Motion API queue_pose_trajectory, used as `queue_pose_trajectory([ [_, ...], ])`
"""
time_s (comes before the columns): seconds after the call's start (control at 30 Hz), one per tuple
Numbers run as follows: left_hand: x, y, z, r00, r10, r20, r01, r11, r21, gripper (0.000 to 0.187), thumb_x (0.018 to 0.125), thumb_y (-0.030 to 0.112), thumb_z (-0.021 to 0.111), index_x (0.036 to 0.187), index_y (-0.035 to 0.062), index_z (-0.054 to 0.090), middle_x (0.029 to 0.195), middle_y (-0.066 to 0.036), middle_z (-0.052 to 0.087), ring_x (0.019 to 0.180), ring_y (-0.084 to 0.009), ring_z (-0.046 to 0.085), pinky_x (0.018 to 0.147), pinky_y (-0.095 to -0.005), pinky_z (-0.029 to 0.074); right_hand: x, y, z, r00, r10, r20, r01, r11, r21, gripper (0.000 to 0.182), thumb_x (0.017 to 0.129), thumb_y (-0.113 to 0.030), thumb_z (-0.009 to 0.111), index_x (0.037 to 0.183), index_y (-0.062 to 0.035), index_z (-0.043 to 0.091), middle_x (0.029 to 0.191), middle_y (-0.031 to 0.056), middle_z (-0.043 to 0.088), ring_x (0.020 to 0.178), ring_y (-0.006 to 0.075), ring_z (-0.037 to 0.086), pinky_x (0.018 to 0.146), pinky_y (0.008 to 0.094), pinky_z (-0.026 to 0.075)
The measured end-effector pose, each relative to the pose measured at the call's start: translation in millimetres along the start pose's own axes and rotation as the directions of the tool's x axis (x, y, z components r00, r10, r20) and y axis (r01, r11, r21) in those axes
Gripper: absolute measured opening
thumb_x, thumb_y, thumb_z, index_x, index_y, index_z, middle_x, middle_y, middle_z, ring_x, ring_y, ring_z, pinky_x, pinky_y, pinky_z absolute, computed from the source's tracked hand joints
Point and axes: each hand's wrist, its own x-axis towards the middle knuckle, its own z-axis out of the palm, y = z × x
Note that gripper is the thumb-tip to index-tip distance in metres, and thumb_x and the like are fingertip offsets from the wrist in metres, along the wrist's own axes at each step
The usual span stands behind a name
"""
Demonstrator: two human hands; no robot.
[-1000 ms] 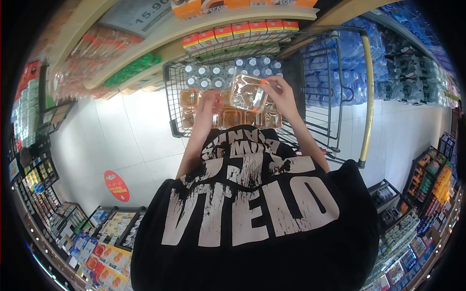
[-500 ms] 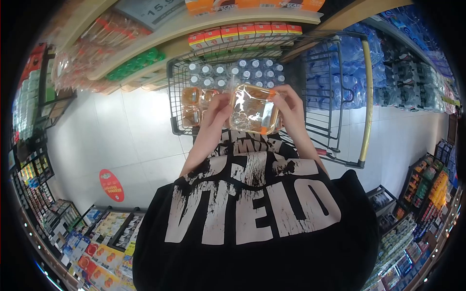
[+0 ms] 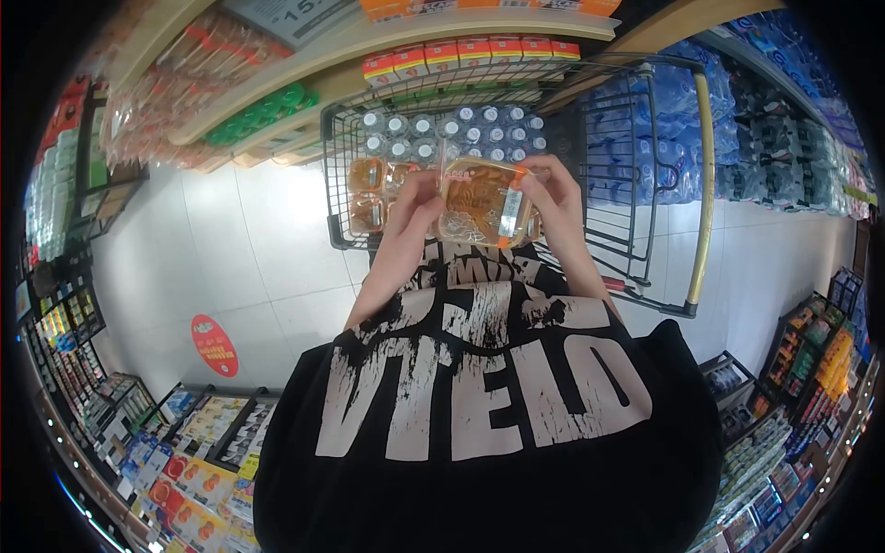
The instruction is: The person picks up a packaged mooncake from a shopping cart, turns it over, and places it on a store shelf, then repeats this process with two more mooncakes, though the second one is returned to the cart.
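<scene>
Clear plastic tray point(image 3: 479, 203) of amber food, one, is gripped at its two sides by the left hand point(image 3: 417, 205) and right hand point(image 3: 553, 198) above the shopping cart point(image 3: 645, 166). Inside the cart lie about four similar trays point(image 3: 369, 194) and many water bottles point(image 3: 442, 129). Since a second ago the tray has tilted upright. Pale floor tiles point(image 3: 249, 240) lie left of the cart.

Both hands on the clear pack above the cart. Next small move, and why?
Probably lower it straight down into the cart. The left hand and right hand grip opposite sides of the clear pack, which is held above similar amber packs lying in the basket beside bottled water, so a short descent would likely set it among them.
</scene>
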Motion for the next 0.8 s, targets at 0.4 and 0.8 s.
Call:
queue_pose_trajectory([
  [0.4, -0.7, 4.0, 5.9, 1.0, -0.031, -0.005, 0.031, 0.999, 0.011, 0.032, 0.088, 0.014, 0.041, 0.118, 0.0034, 0.042, 0.107, -0.009, 0.05, 0.098, -0.0162, 0.046, 0.084, -0.028, 0.036, -0.2, -0.8, -5.6, 1.0, 0.016, 0.008, -0.016, 1.0, -0.012, 0.02, 0.086, -0.01, 0.058, 0.101, 0.0011, 0.054, 0.094, 0.0065, 0.059, 0.086, 0.013, 0.059, 0.077, 0.0249, 0.045],
  [0.8, 2.0, 2.5, 2.3, 0.998, -0.055, 0.009, 0.054, 0.996, 0.075, 0.033, 0.089, 0.016, 0.037, 0.12, 0.0053, 0.04, 0.117, -0.01, 0.049, 0.109, -0.0179, 0.046, 0.094, -0.0296, 0.034, 1.6, 0.6, -5.3, 1.0, 0.0, 0.023, 0.0, 1.0, -0.012, 0.021, 0.086, -0.012, 0.059, 0.102, 0.0003, 0.053, 0.091, 0.0071, 0.061, 0.085, 0.0128, 0.059, 0.076, 0.0251, 0.044],
])
